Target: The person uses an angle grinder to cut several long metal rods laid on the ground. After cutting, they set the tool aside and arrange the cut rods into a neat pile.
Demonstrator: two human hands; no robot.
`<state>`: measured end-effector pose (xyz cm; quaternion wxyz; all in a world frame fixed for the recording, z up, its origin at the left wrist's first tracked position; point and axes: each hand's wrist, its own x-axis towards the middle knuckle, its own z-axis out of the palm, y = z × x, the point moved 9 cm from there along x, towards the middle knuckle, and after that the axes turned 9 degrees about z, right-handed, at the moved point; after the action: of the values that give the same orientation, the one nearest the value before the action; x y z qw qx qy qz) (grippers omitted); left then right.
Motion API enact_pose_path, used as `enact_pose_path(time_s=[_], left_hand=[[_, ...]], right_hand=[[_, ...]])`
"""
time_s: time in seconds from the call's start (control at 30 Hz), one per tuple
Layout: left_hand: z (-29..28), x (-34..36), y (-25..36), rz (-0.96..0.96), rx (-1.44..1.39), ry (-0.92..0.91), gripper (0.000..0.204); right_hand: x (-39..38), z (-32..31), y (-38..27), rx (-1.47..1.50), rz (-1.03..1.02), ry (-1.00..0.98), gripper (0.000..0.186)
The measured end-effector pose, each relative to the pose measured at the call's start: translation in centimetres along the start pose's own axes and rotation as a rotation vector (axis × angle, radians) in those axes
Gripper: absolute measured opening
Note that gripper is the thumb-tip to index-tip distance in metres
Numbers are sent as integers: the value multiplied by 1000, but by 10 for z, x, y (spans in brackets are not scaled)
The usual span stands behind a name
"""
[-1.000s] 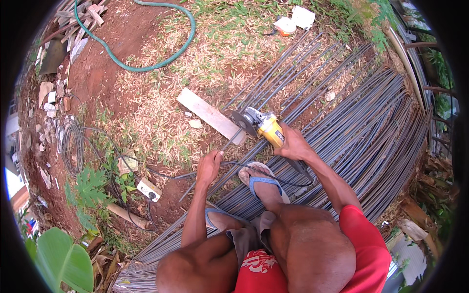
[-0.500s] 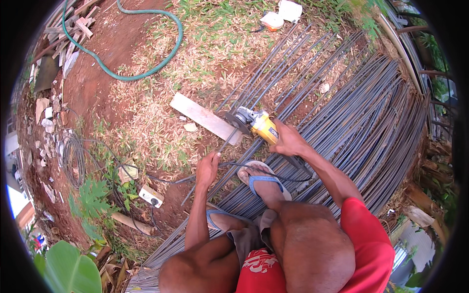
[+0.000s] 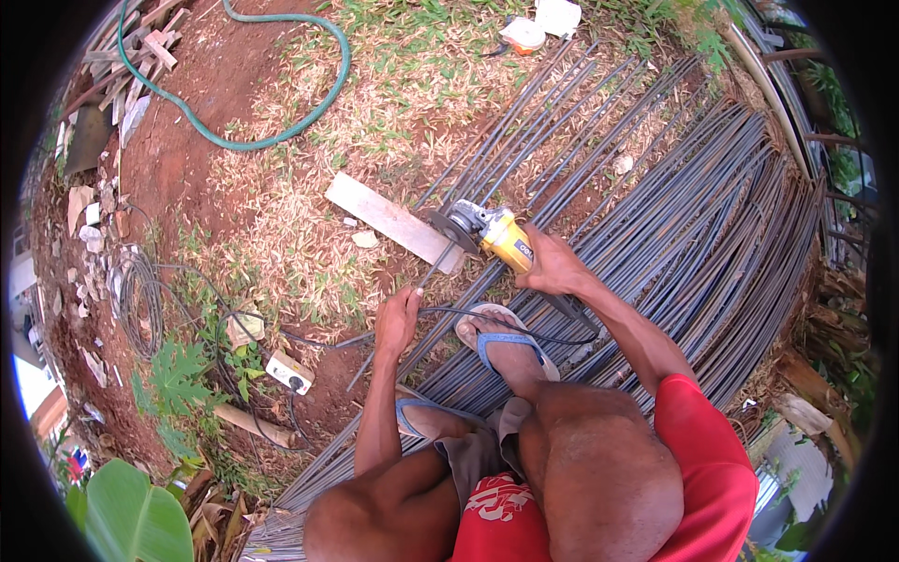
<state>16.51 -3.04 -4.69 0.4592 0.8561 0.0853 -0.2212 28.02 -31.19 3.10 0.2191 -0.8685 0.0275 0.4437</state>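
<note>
The right hand (image 3: 554,265) is wrapping its grip around the yellow body of an angle grinder (image 3: 508,242), apparently to steer the tool, whose disc (image 3: 455,228) is sitting over the near end of a wooden board (image 3: 384,213). The left hand (image 3: 398,317) is closing its grip around a thin metal rod (image 3: 432,273), probably to steady it; the rod is crossing that board end, which seems to be lifting it off the soil. Whether the disc is touching the rod, I cannot tell. The sandalled foot (image 3: 510,348) is resting on stacked rods (image 3: 693,253), likely for balance, while the black cable (image 3: 468,311) is passing over it and behind the left hand.
</note>
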Motion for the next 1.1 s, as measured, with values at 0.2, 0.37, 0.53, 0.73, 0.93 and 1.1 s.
enact_pose_path(time_s=[0.2,0.37,0.53,0.73,0.93,1.1], left_hand=[[3,0,0,1,-12,-7,44],[3,-2,-1,-21,-28,-5,41],[-1,-3,2,-18,-5,5,39],[-3,-4,-3,-30,-3,3,42],[-6,-9,1,-21,-37,30,37],[-6,-9,1,-8,-33,48,35]], right_hand=[[0,0,2,10,-17,2,95],[1,-1,-3,8,-15,14,93],[0,-2,-3,-15,-115,124,73],[0,-3,-8,-25,-105,125,78],[-3,-2,-13,-52,-116,128,80],[-6,1,-10,-44,-118,120,70]])
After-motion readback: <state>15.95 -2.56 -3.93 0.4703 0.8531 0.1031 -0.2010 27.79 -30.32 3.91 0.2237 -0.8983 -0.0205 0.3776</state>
